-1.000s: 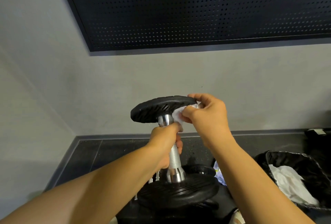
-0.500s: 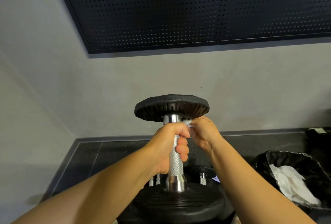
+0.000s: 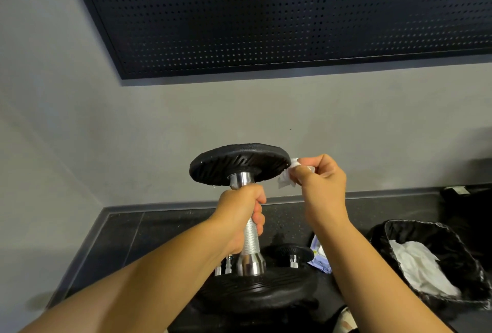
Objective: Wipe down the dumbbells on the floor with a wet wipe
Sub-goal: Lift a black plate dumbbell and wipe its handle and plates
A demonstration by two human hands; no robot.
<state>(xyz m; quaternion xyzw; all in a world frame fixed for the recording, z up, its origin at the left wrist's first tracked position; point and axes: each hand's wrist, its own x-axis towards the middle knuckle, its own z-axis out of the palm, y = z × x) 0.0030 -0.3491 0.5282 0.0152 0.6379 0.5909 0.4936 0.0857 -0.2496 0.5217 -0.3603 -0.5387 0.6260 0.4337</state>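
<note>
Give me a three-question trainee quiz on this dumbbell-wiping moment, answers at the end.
1. True or false: the left hand grips the metal handle of the upright dumbbell.
2. Which part does the wet wipe in the right hand meet?
A. lower plate
B. edge of the upper plate
C. handle
3. Fill in: used white wipes lie in the black-lined ___ on the right.

Key: 1 true; 2 B; 3 bin.

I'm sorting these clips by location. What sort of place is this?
Probably a gym or home workout corner: a plate-loaded dumbbell held upright, another dumbbell on the dark tiled floor, and a black perforated wall panel.
</note>
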